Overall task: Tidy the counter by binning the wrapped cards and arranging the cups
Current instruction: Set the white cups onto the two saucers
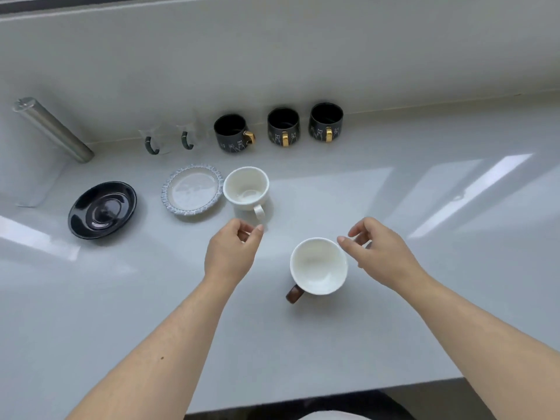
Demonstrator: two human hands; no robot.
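Note:
A white cup with a white handle (246, 189) stands upright beside a lace-edged saucer (191, 189). My left hand (232, 251) hovers just below its handle, fingers curled and apart, holding nothing. A white cup with a brown handle (318, 266) stands nearer to me. My right hand (380, 253) is at its right rim, fingers spread, not gripping. Three black cups with gold handles (283, 125) line the back wall, with two clear glass cups (169, 137) to their left. No wrapped cards are in view.
A black saucer (102, 210) lies at the left. A steel cylinder (53, 128) leans against the back wall at far left. The pale counter (424, 268) ends at a front edge near the bottom right.

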